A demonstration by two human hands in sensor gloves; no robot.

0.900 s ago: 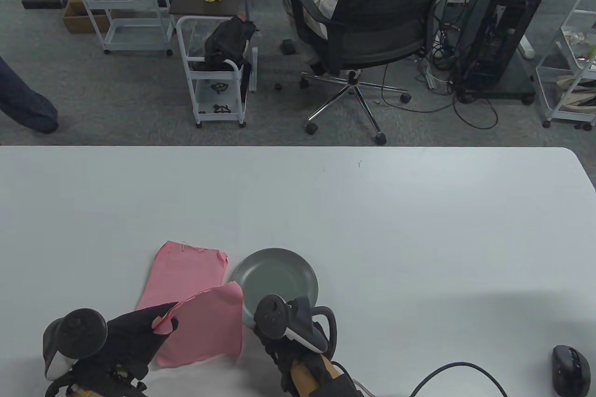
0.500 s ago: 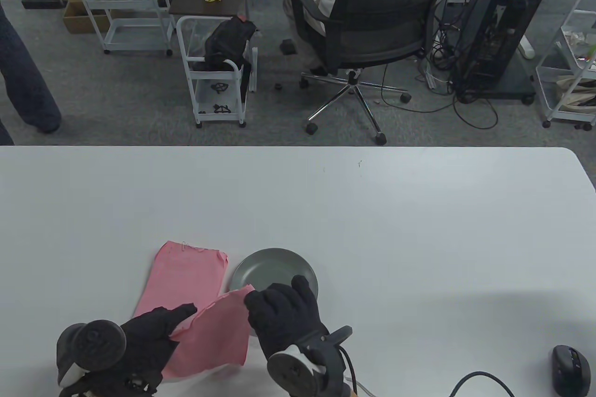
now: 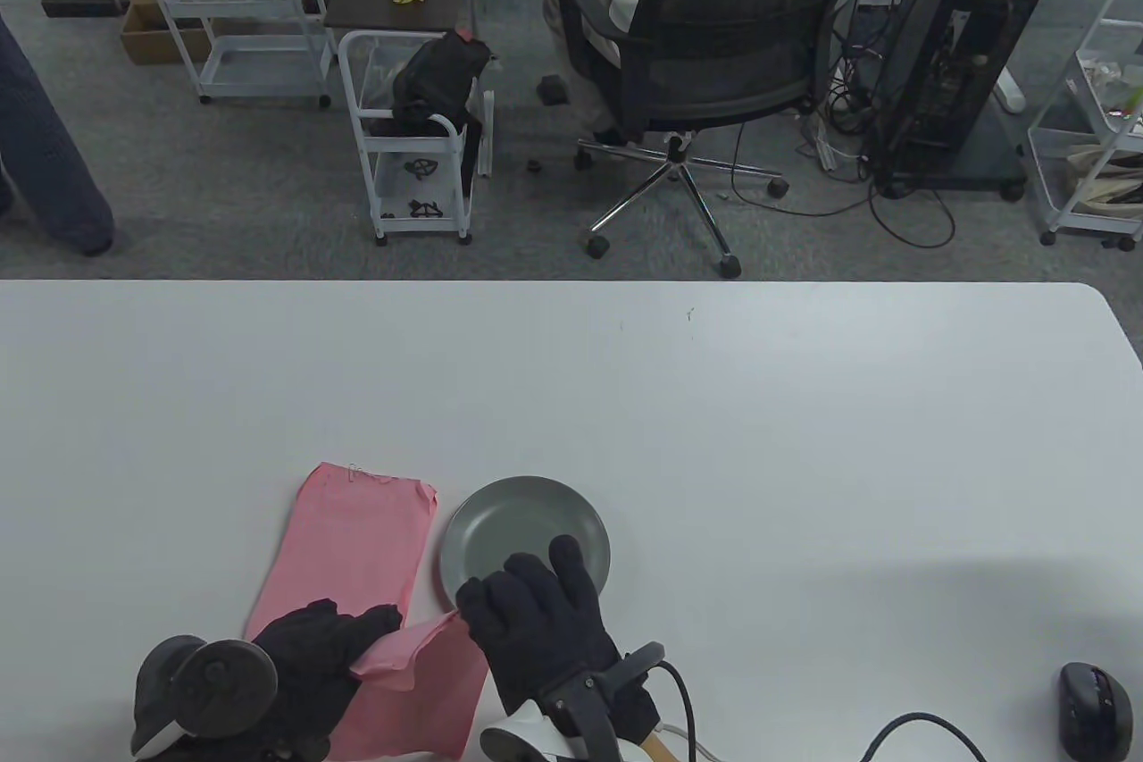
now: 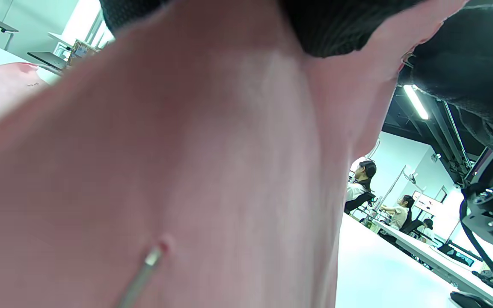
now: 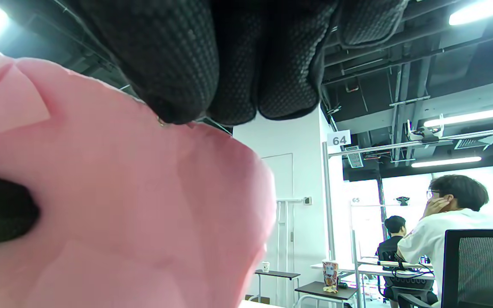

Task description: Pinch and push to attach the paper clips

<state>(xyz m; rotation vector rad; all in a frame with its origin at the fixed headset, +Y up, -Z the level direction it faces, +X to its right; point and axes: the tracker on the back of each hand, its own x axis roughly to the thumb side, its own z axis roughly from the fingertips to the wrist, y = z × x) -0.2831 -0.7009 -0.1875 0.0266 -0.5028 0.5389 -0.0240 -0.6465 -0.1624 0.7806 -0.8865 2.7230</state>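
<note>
Down at the near edge of the white worktop [image 3: 625, 387], both black-gloved hands meet on a loose pink paper sheet [image 3: 420, 690] lifted off the surface. The left hand [image 3: 312, 655] has its grip clamped on the sheet's raised far edge, fingers curled over a folded flap of paper. The right hand [image 3: 536, 628] has its fingers bunched together at the sheet's right corner; in the right wrist view a small metal paper clip [image 5: 161, 122] peeks out under the fingertips [image 5: 178, 85], pinched against the paper's edge.

A second flat pink paper sheet [image 3: 353, 539] lies on the worktop just beyond the left hand, with a small silver clip [image 3: 359, 472] on its far edge. Just beside its right side sits a round grey-green plate [image 3: 500, 521], and the right hand's fingers reach over the plate's near rim. Whether they touch it cannot be told.

A black computer mouse [image 3: 1094, 704] rests near the worktop's near right corner.
</note>
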